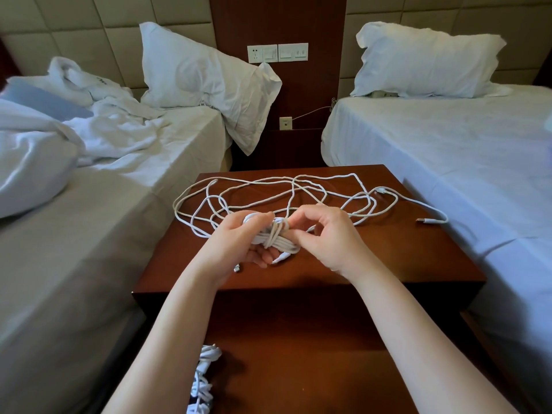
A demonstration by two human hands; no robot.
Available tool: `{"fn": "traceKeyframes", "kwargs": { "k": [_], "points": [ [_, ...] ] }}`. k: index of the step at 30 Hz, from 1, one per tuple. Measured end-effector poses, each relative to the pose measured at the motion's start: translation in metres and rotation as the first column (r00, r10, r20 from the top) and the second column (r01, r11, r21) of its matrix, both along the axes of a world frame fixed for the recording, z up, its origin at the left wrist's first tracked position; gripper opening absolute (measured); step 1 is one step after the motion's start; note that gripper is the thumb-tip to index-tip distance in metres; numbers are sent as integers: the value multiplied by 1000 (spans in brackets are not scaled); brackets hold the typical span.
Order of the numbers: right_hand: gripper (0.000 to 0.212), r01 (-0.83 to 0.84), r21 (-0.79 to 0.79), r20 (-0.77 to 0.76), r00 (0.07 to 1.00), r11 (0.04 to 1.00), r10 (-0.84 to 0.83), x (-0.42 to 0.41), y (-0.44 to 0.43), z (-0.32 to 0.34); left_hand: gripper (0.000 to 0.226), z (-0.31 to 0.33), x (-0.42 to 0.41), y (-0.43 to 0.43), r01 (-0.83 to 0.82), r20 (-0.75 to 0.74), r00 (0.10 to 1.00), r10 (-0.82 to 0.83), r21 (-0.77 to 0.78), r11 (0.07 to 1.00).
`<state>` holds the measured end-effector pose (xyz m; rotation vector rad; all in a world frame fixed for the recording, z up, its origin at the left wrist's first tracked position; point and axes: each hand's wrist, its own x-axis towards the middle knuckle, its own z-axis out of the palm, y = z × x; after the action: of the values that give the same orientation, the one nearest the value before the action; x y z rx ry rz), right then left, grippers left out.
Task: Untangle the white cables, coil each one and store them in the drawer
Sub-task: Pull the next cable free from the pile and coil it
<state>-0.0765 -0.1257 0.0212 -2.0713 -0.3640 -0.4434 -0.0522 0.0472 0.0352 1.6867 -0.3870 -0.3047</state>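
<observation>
Left hand (239, 249) grip: curled round the coiled cable (277, 241). Right hand (328, 240) grip: pinching the wrap strand at the coil's right end. Coil axis runs left to right between the hands, above the worktop (394, 255). Loose cables (298, 186) lie just beyond; drawer (298, 369) is nearer, below.

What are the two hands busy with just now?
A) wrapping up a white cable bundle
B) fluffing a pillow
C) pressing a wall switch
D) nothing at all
A: the left hand grips a coiled white cable bundle and the right hand pinches its wrap.
</observation>
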Motion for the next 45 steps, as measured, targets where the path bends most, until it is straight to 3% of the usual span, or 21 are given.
{"fn": "traceKeyframes", "kwargs": {
  "k": [5,10,17,21,25,28,33,41,45],
  "points": [
    [14,83,-94,181,981,992,-65,1,1,-1,29,-4,3,3,-24,-5,1000,23,-35,999],
    [18,102,-77,213,974,992,-84,1,-2,-2,30,-8,6,1,-22,20,1000,22,17,1000],
    [30,56,-134,296,955,989,-14,4,-2,-4,31,-5,3,1,-65,10,998,66,-78,995],
    [30,23,-95,229,974,995,-1,2,-2,-5,29,-5,3,0,-70,8,997,70,-77,995],
    [21,3,94,52,999,996,-8,0,2,-3,22,-4,3,-1,-125,13,992,127,-105,987],
    [14,52,116,-77,996,992,-43,0,2,-2,20,-2,1,0,-135,53,989,140,-84,987],
    [46,-12,160,-277,959,987,57,-2,2,2,15,-3,-5,-3,-147,131,979,156,-76,986],
    [57,-85,298,-365,910,951,196,-2,2,3,16,-4,-6,-6,-164,255,952,171,-49,985],
    [36,-59,287,-367,915,956,166,0,0,0,20,-7,-5,-7,-158,300,942,153,-9,987]
  ]
}}
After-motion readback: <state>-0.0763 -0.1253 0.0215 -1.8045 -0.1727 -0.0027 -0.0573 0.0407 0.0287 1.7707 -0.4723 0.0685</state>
